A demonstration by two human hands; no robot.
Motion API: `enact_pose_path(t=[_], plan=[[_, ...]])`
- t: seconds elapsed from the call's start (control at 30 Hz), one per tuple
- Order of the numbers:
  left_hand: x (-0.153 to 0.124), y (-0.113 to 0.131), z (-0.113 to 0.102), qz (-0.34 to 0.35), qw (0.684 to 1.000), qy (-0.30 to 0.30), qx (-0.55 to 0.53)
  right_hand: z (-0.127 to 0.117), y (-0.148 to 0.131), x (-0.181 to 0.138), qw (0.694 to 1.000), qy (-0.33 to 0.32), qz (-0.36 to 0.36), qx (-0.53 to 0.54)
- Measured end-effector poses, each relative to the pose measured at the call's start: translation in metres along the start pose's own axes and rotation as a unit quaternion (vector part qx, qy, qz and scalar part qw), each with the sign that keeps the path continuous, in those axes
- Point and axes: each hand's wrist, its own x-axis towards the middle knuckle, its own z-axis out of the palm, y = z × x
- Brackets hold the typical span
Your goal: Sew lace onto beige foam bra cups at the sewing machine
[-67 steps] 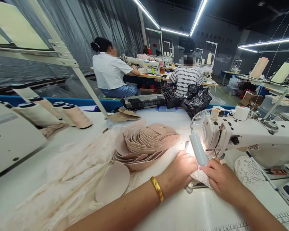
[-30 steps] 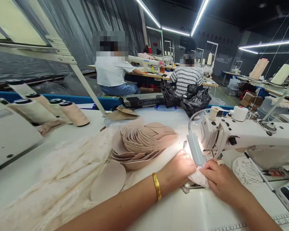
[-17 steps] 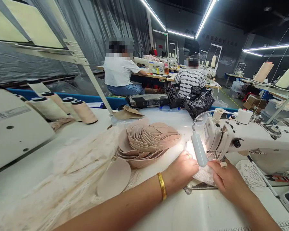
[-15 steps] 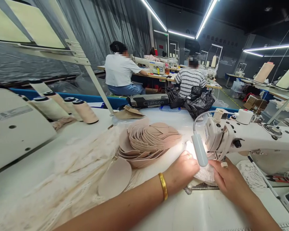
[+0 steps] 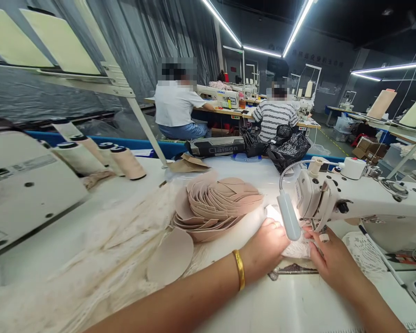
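Observation:
A white sewing machine (image 5: 360, 194) stands on the right, its needle area lit by a small grey lamp (image 5: 288, 216) on a bent neck. Under the needle lies a piece of white lace fabric (image 5: 297, 249). My left hand (image 5: 268, 243), with a gold bangle at the wrist, holds the lace from the left with curled fingers; the lamp covers its fingertips. From the right, my right hand (image 5: 329, 253) has thumb and fingers at the lace beside the presser foot, its grip partly hidden. More lace (image 5: 362, 252) lies under the machine arm.
Left of my hands sits a pile of beige oval cups (image 5: 225, 199), with one loose cup (image 5: 170, 256) in front. Cream lace cloth (image 5: 100, 259) spreads over the table's left. Thread cones (image 5: 128, 163) stand behind it. Two people sit at machines beyond a black bag (image 5: 287, 148).
The view has shifted slightly, so nearer things on the left sit further right. My right thumb and fingers have moved a little at the lace. My left hand stays nearly in place.

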Motion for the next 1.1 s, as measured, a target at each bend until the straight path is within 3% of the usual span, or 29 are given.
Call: enact_pose_path(t=[0.17,0.33,0.43,0.53,0.7,0.77,0.87,1.0,1.1], plan=[[-0.005,0.002,-0.030,-0.016,0.998,-0.058,-0.023,0.000,-0.004,-0.004,0.999,0.016,-0.036,0.003],[-0.003,0.013,-0.038,-0.078,0.991,-0.093,-0.054,0.001,-0.021,-0.003,0.991,-0.052,-0.106,0.069],[-0.004,0.014,-0.044,-0.057,0.989,-0.112,-0.077,0.005,-0.022,-0.001,0.991,-0.083,-0.092,0.052],[-0.008,0.010,-0.055,-0.021,0.985,-0.154,-0.073,0.011,-0.011,-0.001,0.992,-0.105,-0.058,-0.045],[-0.005,0.009,-0.065,-0.033,0.976,-0.212,-0.040,0.013,-0.001,-0.006,0.992,-0.064,-0.037,-0.103],[-0.004,0.010,-0.064,-0.024,0.977,-0.206,-0.043,0.010,-0.006,-0.006,0.995,-0.043,-0.064,-0.062],[-0.005,0.009,-0.057,-0.004,0.983,-0.176,-0.052,0.007,-0.015,-0.003,0.993,-0.075,-0.091,0.003],[-0.008,0.004,-0.038,-0.025,0.990,-0.139,-0.025,0.012,-0.012,-0.001,0.993,-0.113,-0.031,-0.023],[-0.008,-0.001,-0.021,-0.008,0.998,-0.067,-0.015,0.018,-0.003,-0.003,0.991,-0.126,-0.006,-0.051]])
